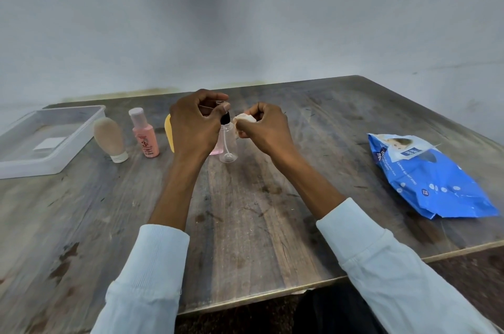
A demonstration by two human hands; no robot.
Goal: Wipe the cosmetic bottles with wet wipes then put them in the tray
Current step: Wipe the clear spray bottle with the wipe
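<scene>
A: Clear bottle status: upright on the wooden table, mid-table, black spray top fitted. Position relative to the tray?

B: Well apart. The tray sits at the table's far left; a label-like white patch shows inside it, nothing else.

A: Hand states?

B: Left hand: fingers curled around the clear cap at the bottle's top, thumb pressed near the black spray top. Right hand: fingers pinch a bunched wet wipe, which touches the bottle's shoulder.

A: Remaining bottles?

B: Beige bottle, standing cap-down, just beside the tray. Pink bottle, upright, to its right. Yellow item and pink item, both partly hidden behind the left hand.

A: Wipes supply?

B: Blue wipes pack, lying flat at the table's right side, flap raised.
</scene>
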